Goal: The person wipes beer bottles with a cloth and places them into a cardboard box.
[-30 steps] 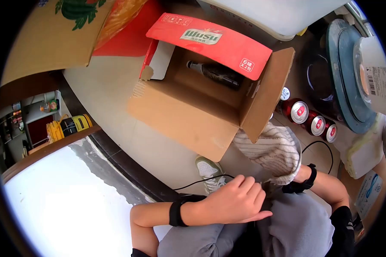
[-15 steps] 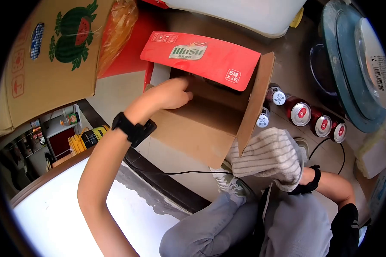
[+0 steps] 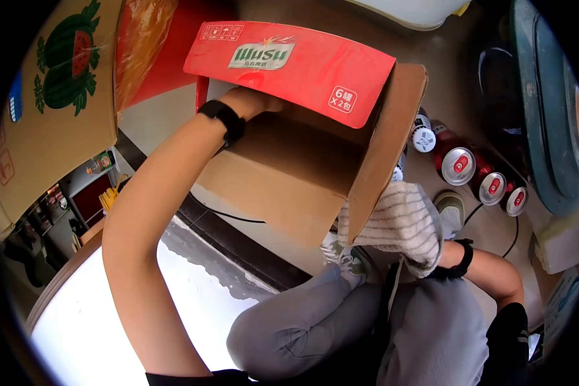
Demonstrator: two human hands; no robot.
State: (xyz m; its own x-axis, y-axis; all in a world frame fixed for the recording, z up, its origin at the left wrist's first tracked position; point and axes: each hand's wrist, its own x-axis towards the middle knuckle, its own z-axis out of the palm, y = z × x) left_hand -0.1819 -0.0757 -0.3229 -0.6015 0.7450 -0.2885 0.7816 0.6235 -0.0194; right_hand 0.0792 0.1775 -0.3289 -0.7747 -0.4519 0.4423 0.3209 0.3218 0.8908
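Observation:
A red cardboard box (image 3: 289, 67) marked WUSU lies on the floor with its opening toward me and its flaps spread. My left hand (image 3: 254, 101) reaches in beneath the red upper flap; its fingers are hidden inside. A striped white-and-grey cloth (image 3: 399, 222) covers my right hand like a mitten, so those fingers cannot be seen. My right wrist (image 3: 455, 253) comes out of the cloth's cuff end. The cloth is against the box's brown side flap (image 3: 392, 135).
Red cans (image 3: 459, 166) and white-capped bottles (image 3: 424, 138) stand to the box's right. A watermelon-printed carton (image 3: 71, 96) is at left. A black cable (image 3: 228, 215) crosses the floor. A teal round object (image 3: 547, 116) stands at far right.
My left hand has gone deeper into the box, under the red flap. The camera view has shifted, and the cloth-covered right hand stays beside the box's side flap.

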